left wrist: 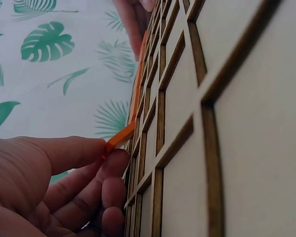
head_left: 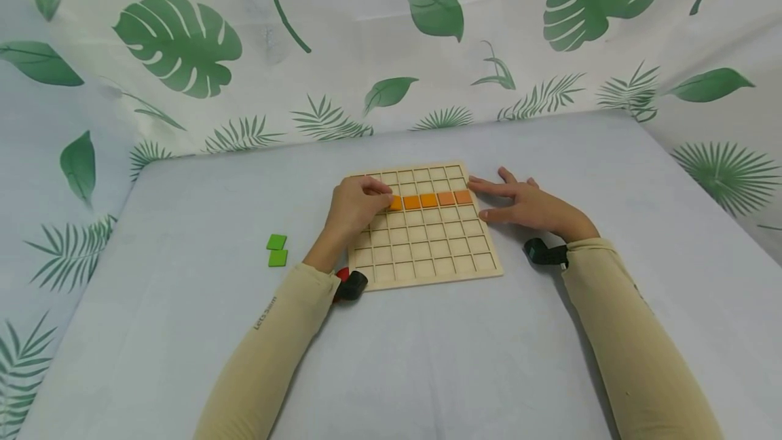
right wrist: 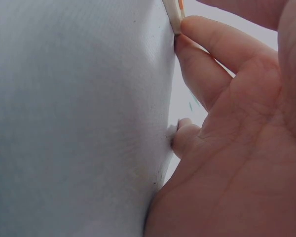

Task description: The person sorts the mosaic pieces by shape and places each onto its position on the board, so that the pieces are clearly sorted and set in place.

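A pale wooden grid board [head_left: 419,250] lies on the table. Across one of its upper rows runs a line of orange square tiles [head_left: 430,200], the right ones a lighter shade. My left hand [head_left: 356,206] pinches another orange tile [head_left: 396,203] between thumb and fingers at the left end of that line. In the left wrist view this tile [left wrist: 121,136] is tilted, its far edge at the grid. My right hand [head_left: 530,208] has its fingers spread, with fingertips at the board's right edge. The right wrist view shows those fingers [right wrist: 212,44] against the board's side.
Two green square tiles [head_left: 277,250] lie on the table left of the board. Something red [head_left: 343,274] shows partly behind my left wrist camera [head_left: 352,286]. A white curtain with green leaves [head_left: 391,39] stands behind the table.
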Available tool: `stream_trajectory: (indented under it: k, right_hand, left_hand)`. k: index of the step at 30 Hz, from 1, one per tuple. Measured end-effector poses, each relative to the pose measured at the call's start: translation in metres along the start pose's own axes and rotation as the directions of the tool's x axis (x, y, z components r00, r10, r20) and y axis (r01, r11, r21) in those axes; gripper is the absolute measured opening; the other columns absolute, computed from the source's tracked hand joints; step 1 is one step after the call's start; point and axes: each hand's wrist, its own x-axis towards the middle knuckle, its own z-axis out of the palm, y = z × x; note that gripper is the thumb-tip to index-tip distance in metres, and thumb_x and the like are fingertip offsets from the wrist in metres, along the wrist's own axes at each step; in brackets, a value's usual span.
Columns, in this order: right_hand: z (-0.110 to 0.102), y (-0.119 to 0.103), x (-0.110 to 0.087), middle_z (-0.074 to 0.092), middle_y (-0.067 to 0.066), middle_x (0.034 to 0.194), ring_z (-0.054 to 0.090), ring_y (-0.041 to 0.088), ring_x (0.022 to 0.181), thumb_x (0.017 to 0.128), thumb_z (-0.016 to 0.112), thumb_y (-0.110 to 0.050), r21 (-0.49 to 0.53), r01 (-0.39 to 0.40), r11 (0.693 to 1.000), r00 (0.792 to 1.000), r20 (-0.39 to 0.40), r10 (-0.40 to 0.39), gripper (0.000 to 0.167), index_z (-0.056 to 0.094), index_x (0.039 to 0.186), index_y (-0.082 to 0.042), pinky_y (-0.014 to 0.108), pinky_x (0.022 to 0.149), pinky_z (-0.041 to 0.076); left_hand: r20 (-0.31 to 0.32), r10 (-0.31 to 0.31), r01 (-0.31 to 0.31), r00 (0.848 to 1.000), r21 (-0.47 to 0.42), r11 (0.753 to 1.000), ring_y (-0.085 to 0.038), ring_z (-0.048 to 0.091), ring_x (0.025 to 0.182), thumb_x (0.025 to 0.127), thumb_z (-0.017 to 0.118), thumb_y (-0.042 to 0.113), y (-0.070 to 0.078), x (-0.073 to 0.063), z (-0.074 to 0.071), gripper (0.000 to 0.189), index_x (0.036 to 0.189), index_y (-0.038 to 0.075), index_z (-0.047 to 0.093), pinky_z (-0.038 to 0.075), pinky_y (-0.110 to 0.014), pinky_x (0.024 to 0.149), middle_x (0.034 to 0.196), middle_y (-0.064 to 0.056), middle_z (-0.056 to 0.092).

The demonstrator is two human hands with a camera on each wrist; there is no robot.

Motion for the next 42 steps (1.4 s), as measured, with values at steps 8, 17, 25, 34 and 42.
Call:
stream_trajectory:
  k: [8, 17, 25, 34, 42]
  right_hand:
    - [-0.0002, -0.0005, 0.0003, 0.016, 0.013, 0.177, -0.014, 0.042, 0.161, 0.103, 0.072, -0.039, 0.000, 0.004, 1.000, 1.000, -0.003, -0.004, 0.075, 0.040, 0.166, -0.015, 0.068, 0.119, -0.019]
    - [0.0005, -0.0016, -0.0005, 0.017, 0.011, 0.177, -0.014, 0.042, 0.161, 0.103, 0.072, -0.039, -0.002, 0.003, 1.000, 1.000, 0.000, -0.003, 0.076, 0.039, 0.166, -0.014, 0.068, 0.119, -0.019]
    - [0.0006, -0.0014, 0.0000, 0.015, 0.013, 0.178, -0.014, 0.043, 0.161, 0.103, 0.072, -0.040, -0.005, -0.007, 1.000, 1.000, -0.001, 0.007, 0.076, 0.039, 0.167, -0.015, 0.068, 0.119, -0.019]
    - [-0.0002, -0.0028, 0.0000, 0.014, 0.015, 0.178, -0.014, 0.043, 0.161, 0.103, 0.072, -0.041, -0.008, -0.008, 1.000, 1.000, 0.000, 0.008, 0.076, 0.039, 0.167, -0.015, 0.069, 0.118, -0.019]
    - [0.0006, -0.0018, -0.0002, 0.011, 0.016, 0.178, -0.014, 0.043, 0.161, 0.102, 0.072, -0.042, 0.007, -0.011, 1.000, 1.000, -0.003, 0.011, 0.077, 0.039, 0.167, -0.015, 0.069, 0.118, -0.019]
  left_hand:
    - [-0.005, 0.002, -0.002, 1.000, 0.031, 1.000, -0.025, 0.065, 0.092, 0.099, 0.076, 0.015, -0.0010, 0.0006, -0.0006, 0.012, 0.104, 0.006, 0.081, 0.050, -0.036, 0.078, 0.101, -0.006, 0.075]
    - [0.023, -0.011, 0.009, 1.000, 0.069, 0.998, -0.026, 0.067, 0.103, 0.101, 0.074, 0.015, -0.0005, 0.0003, -0.0007, 0.015, 0.110, 0.006, 0.082, 0.054, -0.041, 0.088, 0.116, -0.007, 0.076]
    - [0.031, -0.013, 0.010, 0.999, 0.083, 0.997, -0.027, 0.067, 0.106, 0.100, 0.074, 0.013, 0.0012, -0.0009, -0.0006, 0.017, 0.113, 0.005, 0.082, 0.055, -0.040, 0.090, 0.120, -0.009, 0.075]
    - [0.037, 0.001, -0.004, 0.999, 0.085, 0.996, -0.028, 0.067, 0.112, 0.102, 0.071, 0.011, 0.0010, -0.0014, -0.0021, 0.019, 0.116, 0.004, 0.081, 0.054, -0.041, 0.094, 0.124, -0.010, 0.075]
    - [0.076, -0.029, 0.022, 0.997, 0.098, 0.995, -0.027, 0.066, 0.114, 0.103, 0.069, 0.013, 0.0026, -0.0013, -0.0061, 0.022, 0.121, 0.005, 0.080, 0.054, -0.041, 0.096, 0.128, -0.009, 0.074]
